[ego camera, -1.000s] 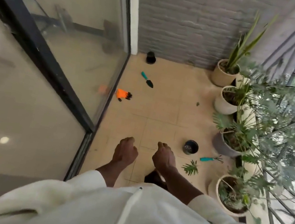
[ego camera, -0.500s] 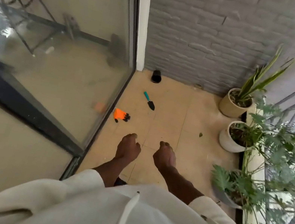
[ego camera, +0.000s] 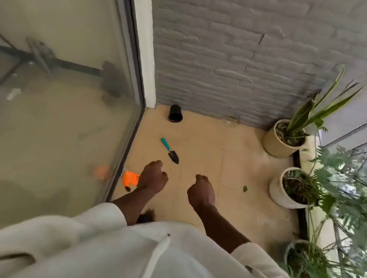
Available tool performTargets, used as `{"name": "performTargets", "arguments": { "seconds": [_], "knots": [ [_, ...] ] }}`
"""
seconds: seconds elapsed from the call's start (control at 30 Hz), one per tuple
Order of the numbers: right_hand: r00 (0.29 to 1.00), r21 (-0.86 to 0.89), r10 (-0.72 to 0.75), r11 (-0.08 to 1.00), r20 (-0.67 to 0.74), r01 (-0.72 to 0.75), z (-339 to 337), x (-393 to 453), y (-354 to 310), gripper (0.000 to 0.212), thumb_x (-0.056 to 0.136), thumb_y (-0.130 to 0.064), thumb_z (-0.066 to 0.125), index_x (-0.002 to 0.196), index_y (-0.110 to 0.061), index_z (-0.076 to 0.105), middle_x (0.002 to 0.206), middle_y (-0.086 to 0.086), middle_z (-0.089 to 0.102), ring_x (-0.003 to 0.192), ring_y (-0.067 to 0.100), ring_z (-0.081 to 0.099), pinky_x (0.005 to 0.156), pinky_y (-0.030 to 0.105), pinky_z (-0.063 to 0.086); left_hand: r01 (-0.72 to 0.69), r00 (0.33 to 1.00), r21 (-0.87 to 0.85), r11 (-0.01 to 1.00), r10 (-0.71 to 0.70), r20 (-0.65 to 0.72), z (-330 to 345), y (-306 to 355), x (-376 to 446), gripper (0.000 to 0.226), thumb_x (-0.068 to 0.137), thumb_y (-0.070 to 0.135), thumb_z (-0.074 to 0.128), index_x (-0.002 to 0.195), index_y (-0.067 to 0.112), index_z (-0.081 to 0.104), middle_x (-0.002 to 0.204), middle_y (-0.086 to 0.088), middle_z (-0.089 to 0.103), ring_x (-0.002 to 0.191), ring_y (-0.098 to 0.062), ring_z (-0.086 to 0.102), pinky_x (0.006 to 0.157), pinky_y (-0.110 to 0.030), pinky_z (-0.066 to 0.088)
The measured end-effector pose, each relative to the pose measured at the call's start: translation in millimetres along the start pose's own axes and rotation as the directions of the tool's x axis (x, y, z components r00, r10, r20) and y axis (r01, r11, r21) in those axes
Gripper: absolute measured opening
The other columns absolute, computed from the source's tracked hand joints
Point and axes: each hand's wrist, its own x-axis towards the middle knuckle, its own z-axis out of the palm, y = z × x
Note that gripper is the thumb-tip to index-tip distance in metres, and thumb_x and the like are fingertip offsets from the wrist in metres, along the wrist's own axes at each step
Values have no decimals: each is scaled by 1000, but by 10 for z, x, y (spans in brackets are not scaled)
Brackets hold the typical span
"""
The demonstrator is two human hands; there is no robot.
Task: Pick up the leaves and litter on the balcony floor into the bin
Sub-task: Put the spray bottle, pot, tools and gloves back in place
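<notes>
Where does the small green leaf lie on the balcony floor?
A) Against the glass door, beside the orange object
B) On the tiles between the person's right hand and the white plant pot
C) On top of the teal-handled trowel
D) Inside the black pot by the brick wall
B: the small green leaf lies alone on the bare tiles, to the right of the right hand and to the left of the white plant pot, touching neither.

Cream hoodie (ego camera: 107,260) w/ white drawstring (ego camera: 154,258); sleeves pushed up, forearms bare.
</notes>
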Motion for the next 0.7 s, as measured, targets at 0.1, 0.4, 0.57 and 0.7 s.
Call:
{"name": "performTargets", "arguments": {
  "seconds": [0.1, 0.4, 0.57, 0.7],
  "knots": [
    [1000, 74, 21, 997, -9, -20, -87, 384, -333, 47, 91, -5, 44, 138, -7, 49, 140, 13, 51, 123, 31, 53, 98, 36, 47, -19, 999, 25, 999, 18, 27, -166, 154, 501, 38, 90, 18, 55, 127, 10, 57, 129, -12, 60, 118, -29, 56, 91, -34, 46],
    [981, 159, 195, 968, 21, -196, -390, 1582, -348, 42, 93, -7, 48, 135, -8, 53, 136, 10, 55, 116, 27, 58, 92, 31, 48, -82, 979, 210, 974, 39, 201, -134, 405, 1637, 41, 92, 21, 52, 132, 14, 52, 131, -8, 57, 117, -28, 55, 88, -37, 50],
    [974, 170, 214, 960, 76, -224, -559, 2368, -202, 43, 91, -5, 50, 133, -7, 55, 136, 11, 57, 118, 27, 58, 96, 31, 49, 8, 971, 205, 979, -57, 234, -57, 645, 2239, 43, 92, 20, 51, 135, 14, 50, 133, -7, 55, 119, -27, 54, 92, -39, 50],
    [966, 126, 222, 963, 131, -238, -609, 3054, -33, 41, 90, -7, 52, 131, -10, 57, 134, 9, 58, 114, 27, 61, 92, 31, 51, 78, 960, 197, 977, -127, 251, 120, 837, 2800, 42, 93, 20, 51, 135, 15, 50, 134, -7, 55, 119, -26, 53, 92, -38, 49]
  ]
}}
